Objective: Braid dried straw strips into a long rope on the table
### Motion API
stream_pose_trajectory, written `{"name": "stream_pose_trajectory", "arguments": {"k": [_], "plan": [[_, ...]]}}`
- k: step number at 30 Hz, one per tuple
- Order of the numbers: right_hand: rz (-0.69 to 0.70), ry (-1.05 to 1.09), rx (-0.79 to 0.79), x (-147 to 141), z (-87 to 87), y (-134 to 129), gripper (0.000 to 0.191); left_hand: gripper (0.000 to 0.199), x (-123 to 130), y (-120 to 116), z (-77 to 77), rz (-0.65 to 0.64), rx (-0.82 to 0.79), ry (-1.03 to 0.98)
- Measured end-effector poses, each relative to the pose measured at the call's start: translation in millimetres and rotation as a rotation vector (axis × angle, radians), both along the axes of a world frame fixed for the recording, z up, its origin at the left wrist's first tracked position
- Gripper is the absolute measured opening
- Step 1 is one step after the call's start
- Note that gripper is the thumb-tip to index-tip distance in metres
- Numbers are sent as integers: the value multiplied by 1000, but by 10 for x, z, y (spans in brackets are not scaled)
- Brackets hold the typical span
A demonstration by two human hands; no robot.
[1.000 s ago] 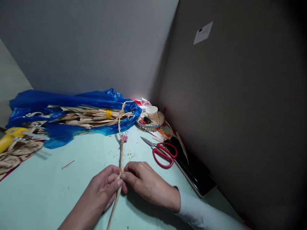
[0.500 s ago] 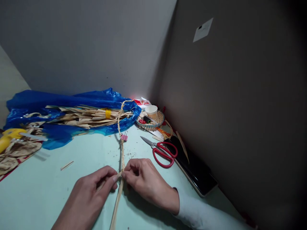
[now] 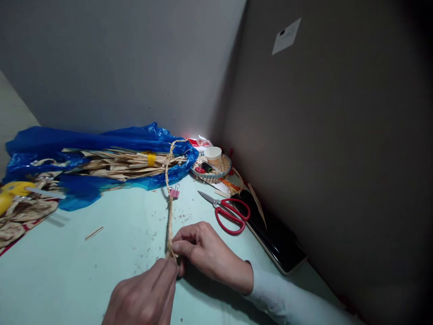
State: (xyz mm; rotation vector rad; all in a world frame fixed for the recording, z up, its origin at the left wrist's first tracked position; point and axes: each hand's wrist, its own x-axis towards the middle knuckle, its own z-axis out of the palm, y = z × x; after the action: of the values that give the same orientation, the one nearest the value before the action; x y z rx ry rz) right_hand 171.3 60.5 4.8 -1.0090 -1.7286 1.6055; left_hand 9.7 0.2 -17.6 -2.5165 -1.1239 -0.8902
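Observation:
A braid of pale dried straw strands [image 3: 170, 216] runs from the back of the table toward me. A pink binder clip [image 3: 174, 193] grips it partway along. At its near end my right hand [image 3: 208, 257] pinches the braid between thumb and fingers. Just below, my left hand [image 3: 145, 293] is closed on the loose strands, its back turned up and hiding most of them. The two hands almost touch. Red-handled scissors [image 3: 232, 214] lie to the right of the braid, beyond my right hand.
Behind lies a straw bundle [image 3: 125, 164] on a blue plastic bag [image 3: 81, 192]. A woven basket [image 3: 216, 176] with a paper cup [image 3: 213, 154] stands near the corner. A black phone [image 3: 277, 246] lies at right, a yellow glue gun [image 3: 15, 192] at left. Grey walls rise behind and to the right.
My left hand has moved down and right, turned over, and now covers the strands below the braid. My right hand keeps its pinch almost in the same place.

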Motion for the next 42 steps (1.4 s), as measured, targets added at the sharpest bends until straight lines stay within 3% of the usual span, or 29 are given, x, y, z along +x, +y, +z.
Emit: {"name": "stream_pose_trajectory", "arguments": {"k": [3,6,9,12,15,20,23,27,31,36,42], "plan": [[-12,-48,58,0,-10,-9,19,32,0,27,-29,-15,207,157],[-41,-62,58,-5,-17,-9,17,34,8,27,-11,-33,203,151],[-48,4,-5,-6,2,2,14,28,-10,24,73,14,-122,-23],[-50,53,-9,0,42,8,15,36,-54,68,188,200,-551,-304],[-58,29,12,7,53,1,17,29,-78,165,246,312,-847,-650],[-84,-64,125,16,-3,-3,16,34,-27,302,159,-6,-1376,-1013],[-50,-122,173,31,13,7,16,45,-11,329,96,12,-1525,-1159],[13,-195,214,65,110,17,17,48,-32,345,69,48,-1491,-1127],[73,-315,341,101,182,14,19,42,-34,340,81,186,-1376,-988],[37,-492,529,119,200,-45,23,39,-32,295,99,294,-1261,-835],[2,-642,697,61,231,-221,20,29,-81,312,63,264,-1221,-884]]}}
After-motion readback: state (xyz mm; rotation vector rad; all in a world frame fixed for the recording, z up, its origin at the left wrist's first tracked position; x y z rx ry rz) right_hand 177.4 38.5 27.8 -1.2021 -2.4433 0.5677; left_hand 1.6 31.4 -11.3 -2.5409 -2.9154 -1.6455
